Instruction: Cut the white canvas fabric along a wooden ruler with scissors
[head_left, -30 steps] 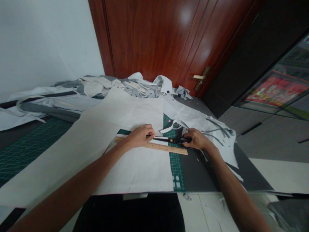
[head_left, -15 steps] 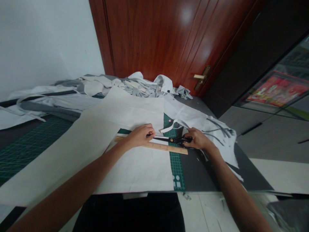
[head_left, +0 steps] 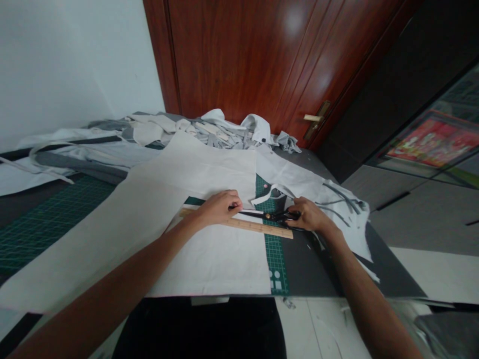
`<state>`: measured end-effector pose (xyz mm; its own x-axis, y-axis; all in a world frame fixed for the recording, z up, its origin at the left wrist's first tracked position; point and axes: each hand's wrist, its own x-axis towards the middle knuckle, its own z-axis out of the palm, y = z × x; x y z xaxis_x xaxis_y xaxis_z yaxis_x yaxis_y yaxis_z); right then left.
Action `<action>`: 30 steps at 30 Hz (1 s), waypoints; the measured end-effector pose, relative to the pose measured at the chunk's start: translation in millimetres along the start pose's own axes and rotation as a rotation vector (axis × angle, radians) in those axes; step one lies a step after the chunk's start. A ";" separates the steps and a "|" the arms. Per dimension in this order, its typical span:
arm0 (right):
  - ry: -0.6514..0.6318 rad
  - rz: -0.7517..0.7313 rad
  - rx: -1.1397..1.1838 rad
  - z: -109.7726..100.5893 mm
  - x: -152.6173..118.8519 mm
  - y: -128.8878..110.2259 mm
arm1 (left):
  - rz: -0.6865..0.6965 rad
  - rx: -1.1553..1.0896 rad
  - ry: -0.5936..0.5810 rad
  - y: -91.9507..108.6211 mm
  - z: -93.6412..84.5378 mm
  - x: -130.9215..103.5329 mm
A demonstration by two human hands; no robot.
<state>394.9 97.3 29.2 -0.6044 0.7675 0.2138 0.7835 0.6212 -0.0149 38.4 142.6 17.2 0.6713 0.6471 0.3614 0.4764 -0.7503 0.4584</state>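
Observation:
My right hand (head_left: 307, 213) grips the black handles of a pair of scissors (head_left: 268, 216), whose blades point left along a cut in the off-white fabric (head_left: 213, 262). My left hand (head_left: 220, 208) is closed in a pinch on the fabric's edge, close to the blade tips. Just below the blades lies a wooden ruler (head_left: 279, 231), partly covered by my left hand and wrist. A narrow white strip (head_left: 264, 198) curls above the scissors. Under the fabric, part of a green cutting mat (head_left: 276, 254) shows.
White cloth with grey strips (head_left: 350, 212) lies at the right of the dark table (head_left: 310, 269). Along the back is a heap of fabric scraps (head_left: 224, 132). Folded grey and white cloth (head_left: 97, 159) rests at the left. A wooden door (head_left: 239, 60) stands behind.
The view has shifted slightly. Both hands, the scissors and the ruler keep nearly the same places relative to the fabric.

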 end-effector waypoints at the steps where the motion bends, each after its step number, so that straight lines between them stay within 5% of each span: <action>1: -0.005 -0.001 -0.002 0.3 0.0 0.3 | -0.002 -0.005 -0.001 0.0 0.1 0.0; 30: -0.015 0.007 0.020 -3.2 1.4 -2.4 | -0.006 -0.019 0.008 1.9 -0.7 -0.2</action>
<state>392.6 96.4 32.7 -0.6009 0.7742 0.1989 0.7850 0.6184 -0.0356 38.8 141.1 18.5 0.6641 0.6524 0.3653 0.4690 -0.7439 0.4760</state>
